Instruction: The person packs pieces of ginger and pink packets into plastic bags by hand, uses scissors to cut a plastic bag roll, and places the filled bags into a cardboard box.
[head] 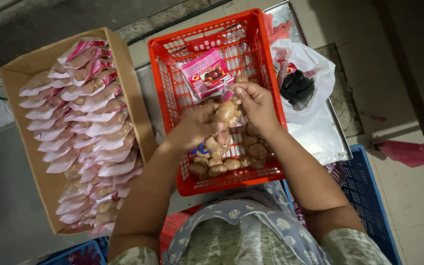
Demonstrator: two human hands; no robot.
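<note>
- So I was standing over the red crate point(172, 98), which was about half full of brown, lumpy candied fruit pieces point(226, 164) piled at the near end.
- My left hand point(195, 128) was closed around a clear pouch point(216, 145) already holding a few pieces, fingers wrapped snug around its neck.
- My right hand point(256, 100) was pinching one fruit piece point(227, 113) right at the pouch mouth, fingertips narrow on it.
- Tip as I see it: keep the mouth spread with the holding hand and drop pieces straight down, so nothing sticky smears the seal edge.
- A stack of empty pink printed pouches point(207, 72) lay at the far end of the crate.
- To the left, the cardboard box point(128, 88) was lined with rows of filled packs point(84, 132).
- To the right sat a white plastic bag point(315, 73) with something dark inside; couldn't tell what.
</note>
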